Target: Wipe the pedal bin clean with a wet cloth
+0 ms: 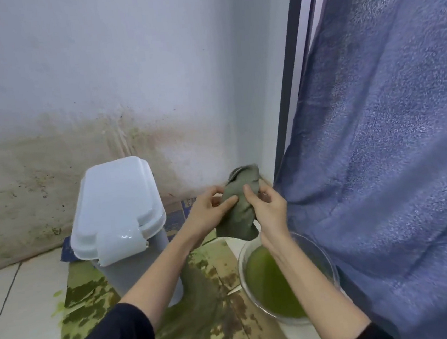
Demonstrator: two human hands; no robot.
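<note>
A grey pedal bin [134, 276] with a closed white lid [116, 204] stands on the floor at the left, near the stained wall. To its right, both my hands hold a grey-green wet cloth [241, 211] up in the air above the bowl's far rim. My left hand [210, 211] grips the cloth's left side, thumb on top. My right hand [268, 208] pinches its right side with thumb and fingers. The cloth hangs bunched between them, apart from the bin.
A clear glass bowl [326, 266] of green liquid sits on the floor at the lower right. Green-stained cardboard [204, 321] lies under the bin. A blue curtain [392, 153] hangs on the right, the dirty white wall [101, 99] behind, pale floor tiles [16, 298] at the left.
</note>
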